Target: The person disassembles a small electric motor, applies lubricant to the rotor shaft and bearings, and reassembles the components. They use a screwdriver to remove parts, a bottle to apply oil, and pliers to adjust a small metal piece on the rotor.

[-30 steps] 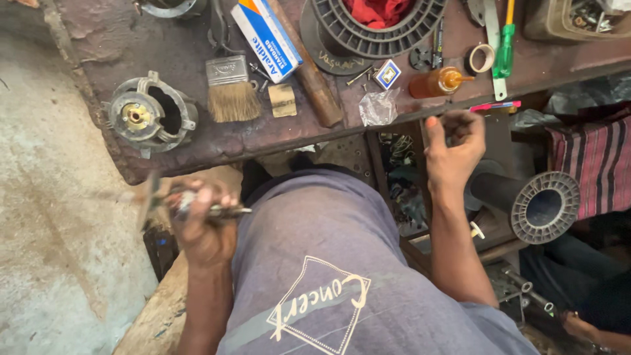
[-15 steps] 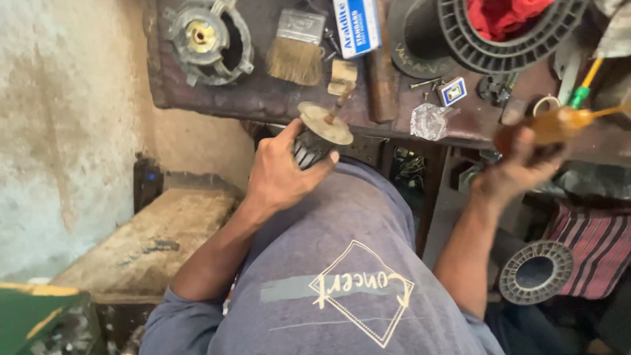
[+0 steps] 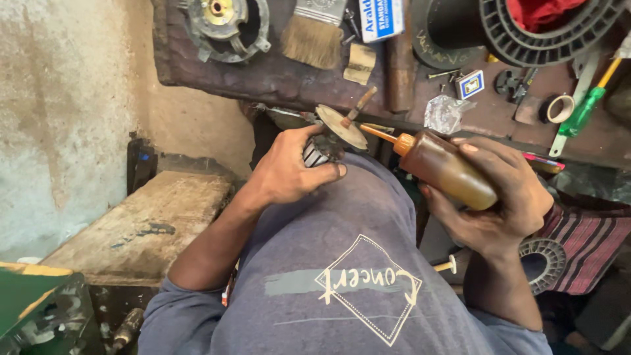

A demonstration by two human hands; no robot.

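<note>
The left hand (image 3: 289, 172) covered most of the motor rotor (image 3: 320, 152), leaving only its disc and shaft end in view. The right hand (image 3: 494, 204) wrapped the lower half of the amber oil bottle (image 3: 447, 169). At the far edge, the frame cut off the black spool (image 3: 526, 29), the brush (image 3: 314, 36) handle and the metal housing (image 3: 223, 23) on the desk (image 3: 276, 75). Small screws (image 3: 442, 75) near the spool were too small to tell apart. A green box (image 3: 29, 309) ran out at near left.
</note>
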